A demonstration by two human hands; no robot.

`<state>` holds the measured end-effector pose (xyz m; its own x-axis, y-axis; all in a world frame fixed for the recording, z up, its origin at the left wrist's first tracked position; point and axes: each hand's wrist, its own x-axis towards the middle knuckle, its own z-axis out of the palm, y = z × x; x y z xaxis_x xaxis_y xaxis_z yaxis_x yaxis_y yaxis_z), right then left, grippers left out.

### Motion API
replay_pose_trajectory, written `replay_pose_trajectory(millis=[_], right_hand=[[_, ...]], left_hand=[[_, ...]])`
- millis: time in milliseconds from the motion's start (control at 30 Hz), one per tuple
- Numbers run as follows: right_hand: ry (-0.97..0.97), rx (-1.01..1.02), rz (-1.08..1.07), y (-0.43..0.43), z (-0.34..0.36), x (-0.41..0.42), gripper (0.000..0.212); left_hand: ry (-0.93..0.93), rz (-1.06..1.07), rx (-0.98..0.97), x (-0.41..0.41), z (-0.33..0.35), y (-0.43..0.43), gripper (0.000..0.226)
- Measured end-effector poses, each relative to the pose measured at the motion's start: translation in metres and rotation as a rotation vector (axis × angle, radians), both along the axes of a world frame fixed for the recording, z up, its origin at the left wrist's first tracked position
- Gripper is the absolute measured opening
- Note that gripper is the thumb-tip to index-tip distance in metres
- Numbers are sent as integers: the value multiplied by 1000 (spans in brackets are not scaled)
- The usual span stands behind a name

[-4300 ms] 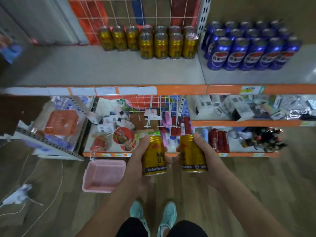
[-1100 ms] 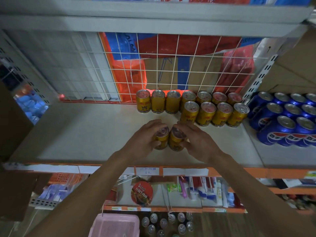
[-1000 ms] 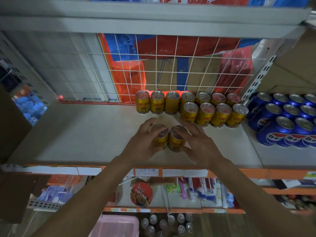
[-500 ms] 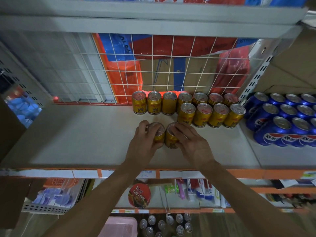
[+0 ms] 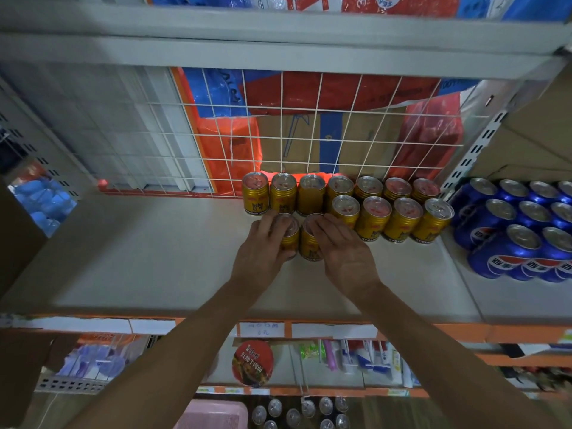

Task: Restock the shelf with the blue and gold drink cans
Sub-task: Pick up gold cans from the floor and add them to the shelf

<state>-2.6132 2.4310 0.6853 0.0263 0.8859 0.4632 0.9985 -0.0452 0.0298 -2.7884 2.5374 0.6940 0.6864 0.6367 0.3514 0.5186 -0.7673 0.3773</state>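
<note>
Grip: left hand (image 5: 263, 253) curls round one gold can (image 5: 289, 239), right hand (image 5: 343, 253) round a second gold can (image 5: 309, 247); both upright, side by side, probably to extend the front row of gold cans (image 5: 390, 219) leftward.

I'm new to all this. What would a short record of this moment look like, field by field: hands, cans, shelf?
Left hand: grips left gold can from above
Right hand: grips right gold can, beside the first
Both cans: upright on the shelf, just left of the front row
Stocked gold cans: seven behind, four in front
Blue cans: grouped at the right
</note>
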Motion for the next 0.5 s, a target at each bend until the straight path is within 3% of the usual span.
replay_pose_trajectory(millis=[500], right_hand=[[-82, -20, -72, 44, 5, 14, 59]], left_hand=[[69, -23, 85, 24, 3, 44, 68]])
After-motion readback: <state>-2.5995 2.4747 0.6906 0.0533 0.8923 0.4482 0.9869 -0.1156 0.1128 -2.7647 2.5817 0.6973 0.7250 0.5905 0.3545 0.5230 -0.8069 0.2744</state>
